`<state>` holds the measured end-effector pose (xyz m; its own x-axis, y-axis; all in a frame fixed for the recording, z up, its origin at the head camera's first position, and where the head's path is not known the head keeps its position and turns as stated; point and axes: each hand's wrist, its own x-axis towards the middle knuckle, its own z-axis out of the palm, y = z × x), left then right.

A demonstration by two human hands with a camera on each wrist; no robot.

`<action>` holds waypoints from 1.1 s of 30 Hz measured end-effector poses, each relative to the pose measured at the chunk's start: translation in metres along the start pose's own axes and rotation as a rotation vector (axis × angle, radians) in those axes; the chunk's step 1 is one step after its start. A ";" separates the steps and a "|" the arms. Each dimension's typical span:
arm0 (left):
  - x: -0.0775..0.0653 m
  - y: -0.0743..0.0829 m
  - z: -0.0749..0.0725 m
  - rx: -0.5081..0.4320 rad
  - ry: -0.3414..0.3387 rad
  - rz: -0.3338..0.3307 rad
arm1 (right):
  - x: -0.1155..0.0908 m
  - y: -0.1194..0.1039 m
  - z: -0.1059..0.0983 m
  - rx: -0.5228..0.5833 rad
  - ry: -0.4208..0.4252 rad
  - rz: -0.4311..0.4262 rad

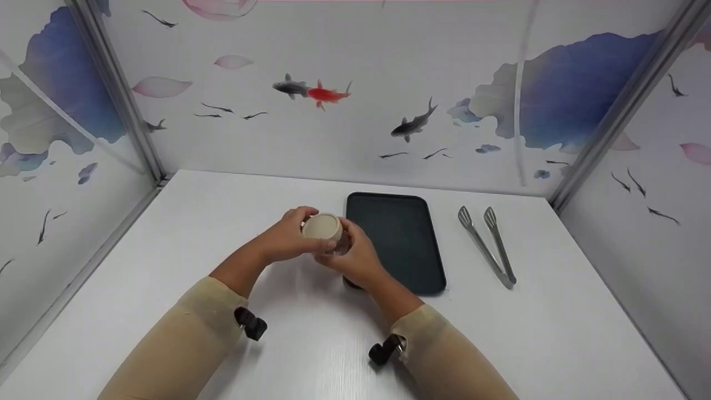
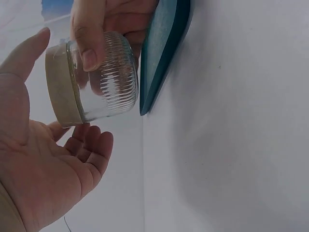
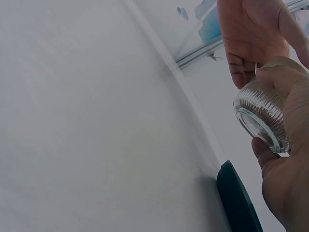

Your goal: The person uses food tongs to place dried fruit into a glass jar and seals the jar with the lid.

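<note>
A clear ribbed glass jar [image 2: 116,94] with a beige lid [image 1: 322,226] is held over the white table, between both hands. My right hand [image 1: 361,258] grips the glass body, its thumb along the ribbed side in the left wrist view. Around the lid is my left hand [image 1: 286,239], thumb on one side and curled fingers on the other. The left palm stays apart from the lid's top. The jar's round base [image 3: 258,129] faces the right wrist camera, and the glass looks see-through with no contents showing.
Just right of the hands lies a dark rectangular tray [image 1: 394,239], partly behind the right hand. Metal tongs [image 1: 510,279] lie spread on the table farther right. White panels [image 1: 355,144] printed with fish and petals stand around the table's back and sides.
</note>
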<state>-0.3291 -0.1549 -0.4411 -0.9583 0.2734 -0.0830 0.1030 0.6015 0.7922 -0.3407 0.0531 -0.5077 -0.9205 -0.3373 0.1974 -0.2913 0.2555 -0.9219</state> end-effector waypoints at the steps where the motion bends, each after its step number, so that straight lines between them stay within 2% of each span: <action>1: 0.000 0.000 0.001 0.008 0.008 -0.003 | 0.000 0.000 0.000 0.002 0.003 0.001; 6: 0.002 -0.001 0.003 0.016 0.036 0.028 | 0.001 0.000 0.000 0.000 0.014 0.008; 14: 0.002 -0.005 -0.001 -0.011 0.035 0.075 | 0.001 0.002 -0.001 -0.004 0.007 0.003; 20: 0.004 -0.012 -0.002 -0.034 0.035 0.098 | 0.001 0.002 -0.002 0.064 -0.022 -0.039; 26: -0.001 -0.017 0.005 -0.207 0.044 0.063 | 0.002 0.000 -0.004 0.076 0.011 -0.046; 30: -0.003 -0.024 0.013 -0.331 0.055 0.079 | 0.003 0.000 -0.005 0.124 0.018 -0.068; 33: -0.004 -0.031 0.018 -0.388 0.064 0.109 | 0.003 0.000 -0.006 0.139 -0.003 -0.077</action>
<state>-0.3240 -0.1615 -0.4760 -0.9633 0.2653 0.0419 0.1082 0.2404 0.9646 -0.3452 0.0569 -0.5051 -0.8959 -0.3537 0.2687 -0.3223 0.1013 -0.9412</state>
